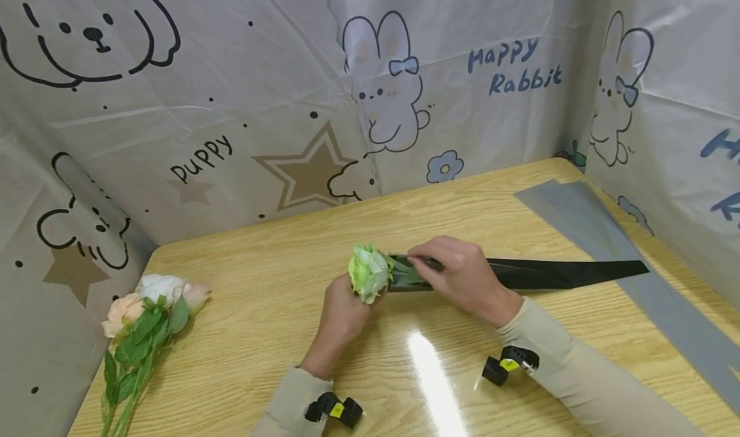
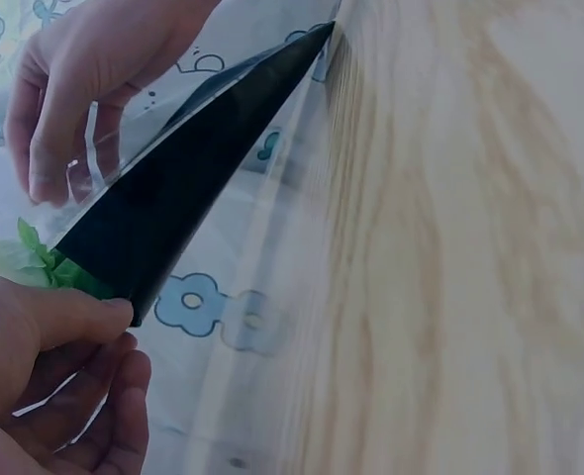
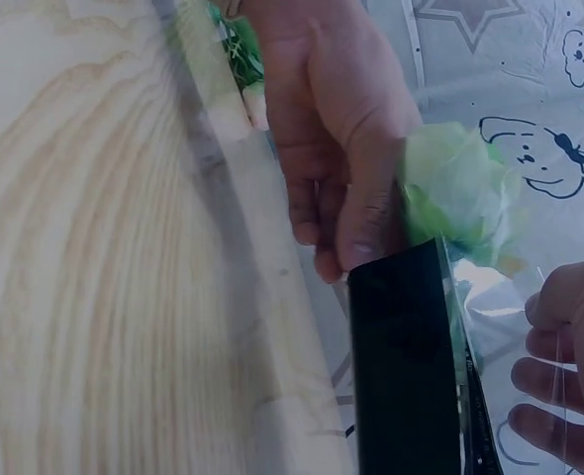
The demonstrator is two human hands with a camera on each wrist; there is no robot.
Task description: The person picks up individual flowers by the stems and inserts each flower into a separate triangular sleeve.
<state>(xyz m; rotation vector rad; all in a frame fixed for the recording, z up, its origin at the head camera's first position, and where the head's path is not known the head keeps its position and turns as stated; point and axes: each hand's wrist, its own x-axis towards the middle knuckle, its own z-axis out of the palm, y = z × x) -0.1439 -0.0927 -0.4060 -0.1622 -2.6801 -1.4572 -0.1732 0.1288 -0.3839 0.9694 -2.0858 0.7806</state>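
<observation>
A pale green-white artificial flower point(image 1: 369, 273) lies with its head at the left mouth of a long, tapering black flower sleeve point(image 1: 537, 273) with a clear film front. My left hand point(image 1: 341, 312) pinches the sleeve's edge just below the bloom; in the left wrist view its thumb point(image 2: 109, 315) presses on the black corner. My right hand point(image 1: 462, 276) holds the clear film edge between thumb and fingers, a little right of the bloom. The right wrist view shows the transparent film point(image 3: 490, 287) beside those fingers. Inside the sleeve, the stem is mostly hidden.
Several artificial flowers point(image 1: 156, 295), white and peach with green stems, lie at the table's left. Flat grey sleeves point(image 1: 584, 218) are spread along the right side, under the black sleeve's tip. A printed cloth point(image 1: 277, 103) hangs behind the wooden table point(image 1: 260, 263).
</observation>
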